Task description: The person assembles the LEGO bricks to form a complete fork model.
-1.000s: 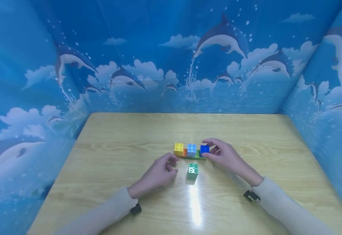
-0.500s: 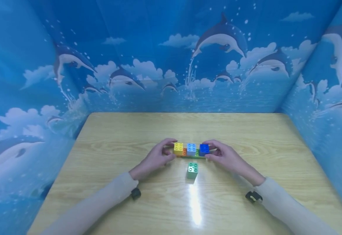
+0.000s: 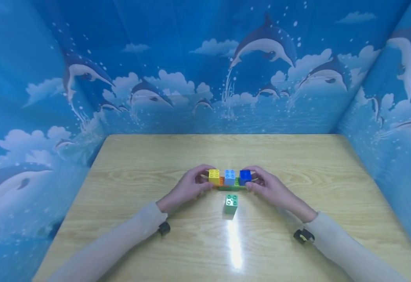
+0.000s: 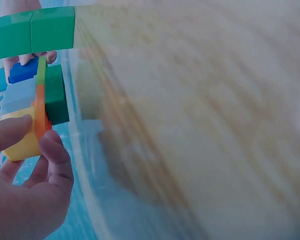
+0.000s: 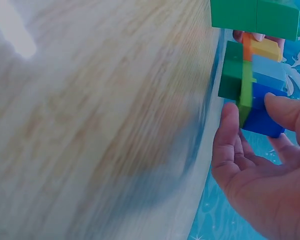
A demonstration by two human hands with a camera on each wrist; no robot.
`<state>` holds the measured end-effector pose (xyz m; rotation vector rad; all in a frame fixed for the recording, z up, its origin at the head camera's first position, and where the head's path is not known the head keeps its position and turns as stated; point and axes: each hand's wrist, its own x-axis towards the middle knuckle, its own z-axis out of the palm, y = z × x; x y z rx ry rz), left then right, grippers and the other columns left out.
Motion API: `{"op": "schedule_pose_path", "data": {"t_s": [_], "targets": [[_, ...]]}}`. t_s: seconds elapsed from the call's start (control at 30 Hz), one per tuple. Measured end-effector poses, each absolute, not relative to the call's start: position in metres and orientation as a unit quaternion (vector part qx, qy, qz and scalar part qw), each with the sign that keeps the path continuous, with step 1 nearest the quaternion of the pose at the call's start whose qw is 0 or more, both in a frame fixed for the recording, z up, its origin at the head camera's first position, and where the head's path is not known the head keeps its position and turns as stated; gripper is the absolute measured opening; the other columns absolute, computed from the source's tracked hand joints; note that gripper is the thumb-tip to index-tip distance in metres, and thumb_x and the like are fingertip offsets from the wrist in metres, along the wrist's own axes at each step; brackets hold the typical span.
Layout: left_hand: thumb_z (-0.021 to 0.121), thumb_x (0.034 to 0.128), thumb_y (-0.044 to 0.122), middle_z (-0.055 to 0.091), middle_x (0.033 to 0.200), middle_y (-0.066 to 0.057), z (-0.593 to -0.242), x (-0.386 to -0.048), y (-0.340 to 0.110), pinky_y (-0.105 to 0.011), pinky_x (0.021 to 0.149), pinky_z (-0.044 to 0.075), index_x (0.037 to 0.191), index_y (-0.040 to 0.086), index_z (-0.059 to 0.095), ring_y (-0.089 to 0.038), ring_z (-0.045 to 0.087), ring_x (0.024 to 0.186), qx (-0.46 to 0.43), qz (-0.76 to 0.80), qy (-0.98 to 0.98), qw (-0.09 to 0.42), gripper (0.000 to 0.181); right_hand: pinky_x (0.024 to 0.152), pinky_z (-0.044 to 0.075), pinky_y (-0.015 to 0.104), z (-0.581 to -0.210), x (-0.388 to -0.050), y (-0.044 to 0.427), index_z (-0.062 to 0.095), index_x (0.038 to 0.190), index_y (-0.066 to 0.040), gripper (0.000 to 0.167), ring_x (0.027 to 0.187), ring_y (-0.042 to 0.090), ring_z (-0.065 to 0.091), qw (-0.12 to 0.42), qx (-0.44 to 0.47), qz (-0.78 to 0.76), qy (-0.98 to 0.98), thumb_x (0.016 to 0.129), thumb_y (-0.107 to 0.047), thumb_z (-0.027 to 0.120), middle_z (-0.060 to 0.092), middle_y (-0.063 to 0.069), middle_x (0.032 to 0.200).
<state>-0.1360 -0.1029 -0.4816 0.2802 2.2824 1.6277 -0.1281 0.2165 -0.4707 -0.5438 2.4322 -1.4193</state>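
A block assembly has a yellow brick (image 3: 214,176), a light blue brick (image 3: 229,177) and a dark blue brick (image 3: 245,177) side by side on thin orange and lime plates. A dark green brick (image 4: 57,94) is under the middle of these plates. My left hand (image 3: 190,184) grips the yellow end, thumb on the brick and fingers at the orange plate (image 4: 40,112). At the other end, my right hand (image 3: 269,188) holds the dark blue brick and the lime plate (image 5: 245,97). In the wrist views the assembly appears slightly off the table.
A separate green block (image 3: 231,204) stands upright on the wooden table (image 3: 149,156), just in front of the assembly. Blue dolphin-print walls (image 3: 198,78) enclose the back and sides. Light glares off the table's front middle.
My left hand has moved up and right from beside the assembly to grip its yellow end. The right hand stays on the dark blue end. The assembly has risen slightly.
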Motion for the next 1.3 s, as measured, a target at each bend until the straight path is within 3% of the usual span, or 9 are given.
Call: {"op": "schedule_pose_path", "data": {"t_s": [0.33,0.53,0.73,1.3], "targets": [[0.079,0.1005,0.009,0.067,0.127,-0.005,-0.468,-0.129,-0.109,-0.043,0.085,0.061,0.153,0.033,0.06,-0.026,0.068,0.101,0.151,0.577,0.794,0.119,0.061,0.085,0.06,0.034,-0.464,-0.124,0.212,0.05,0.159,-0.016,0.051,0.105,0.026,0.068,0.065,-0.211,-0.488,0.845,0.111,-0.017,0.066,0.071,0.014,0.122],[0.078,0.1025,0.012,0.069,0.125,-0.001,-0.463,-0.128,-0.111,-0.038,0.083,0.061,0.154,0.033,0.059,-0.023,0.069,0.1,0.176,0.574,0.794,0.093,0.059,0.083,0.06,0.031,-0.456,-0.118,0.211,0.051,0.158,-0.014,0.049,0.103,0.027,0.068,0.037,-0.216,-0.503,0.836,0.112,-0.014,0.065,0.071,0.012,0.118],[0.078,0.1023,0.01,0.072,0.117,-0.005,-0.454,-0.124,-0.111,-0.033,0.078,0.06,0.156,0.025,0.059,-0.024,0.069,0.094,0.208,0.575,0.788,0.066,0.058,0.083,0.06,0.031,-0.448,-0.112,0.211,0.053,0.158,-0.014,0.048,0.102,0.03,0.069,0.027,-0.211,-0.511,0.833,0.112,-0.015,0.066,0.071,0.011,0.116],[0.081,0.1006,0.011,0.074,0.116,-0.001,-0.442,-0.104,-0.11,-0.029,0.073,0.056,0.156,0.018,0.059,-0.021,0.068,0.09,0.243,0.569,0.785,0.036,0.06,0.084,0.06,0.031,-0.436,-0.088,0.217,0.055,0.156,-0.016,0.049,0.097,0.02,0.067,-0.014,-0.222,-0.48,0.848,0.11,-0.013,0.069,0.071,0.002,0.109]]}}
